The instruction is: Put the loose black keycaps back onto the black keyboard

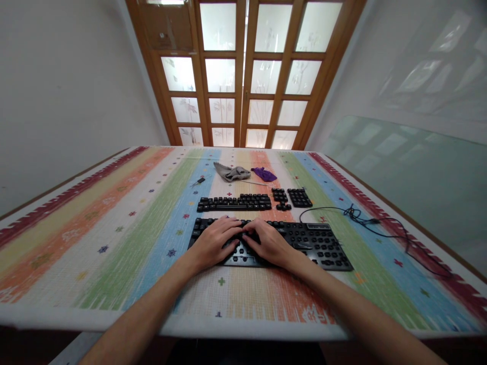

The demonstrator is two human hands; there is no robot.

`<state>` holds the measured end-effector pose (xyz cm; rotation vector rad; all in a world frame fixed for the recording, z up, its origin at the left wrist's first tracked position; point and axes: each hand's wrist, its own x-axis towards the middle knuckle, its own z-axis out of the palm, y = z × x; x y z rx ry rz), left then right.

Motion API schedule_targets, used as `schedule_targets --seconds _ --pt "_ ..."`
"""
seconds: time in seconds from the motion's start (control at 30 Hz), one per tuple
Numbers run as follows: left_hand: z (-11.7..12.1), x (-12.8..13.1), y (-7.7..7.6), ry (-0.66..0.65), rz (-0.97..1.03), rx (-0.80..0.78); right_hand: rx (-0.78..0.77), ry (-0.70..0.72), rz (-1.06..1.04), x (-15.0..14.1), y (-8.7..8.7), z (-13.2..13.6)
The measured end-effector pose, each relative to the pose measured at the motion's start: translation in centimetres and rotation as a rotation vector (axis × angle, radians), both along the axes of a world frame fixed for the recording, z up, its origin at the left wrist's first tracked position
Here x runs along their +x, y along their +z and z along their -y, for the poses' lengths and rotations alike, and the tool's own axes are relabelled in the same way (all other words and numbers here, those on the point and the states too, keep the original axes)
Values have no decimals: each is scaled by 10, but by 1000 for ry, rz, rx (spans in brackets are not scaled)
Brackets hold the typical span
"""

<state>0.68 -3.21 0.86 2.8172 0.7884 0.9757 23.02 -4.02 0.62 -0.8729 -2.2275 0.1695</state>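
A black keyboard (323, 238) lies on the striped tablecloth under both hands. Its top left carries keycaps, while the front middle and number pad show bare switches. My left hand (216, 241) rests over its left half, fingers stretched and apart, fingertips reaching the middle. From the right, my right hand (268, 242) meets it there, with bent index finger and thumb close together at the keys. Whatever is between those fingertips is too small and hidden to make out. Behind the keyboard, loose black keycaps (236, 204) are laid out in rows, with number-pad keycaps (300, 197) at their right.
A grey cloth (232, 172) and a purple cloth (264, 174) lie farther back, near a thin rod. Left of them is a small dark tool (198, 181). The keyboard's cable (355, 215) runs tangled to the right. A glass-paned wooden door (239, 76) stands beyond the table.
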Motion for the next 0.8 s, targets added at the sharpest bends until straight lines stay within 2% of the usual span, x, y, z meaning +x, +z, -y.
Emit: schedule_targets --seconds 0.37,0.57,0.8 --pt "0 1 -2 -21 9 25 71 -10 109 -2 3 2" --pt "-2 -1 -3 -29 -2 41 208 -26 236 -2 7 2" --pt "1 0 2 -6 -65 19 209 -115 354 1 4 4"
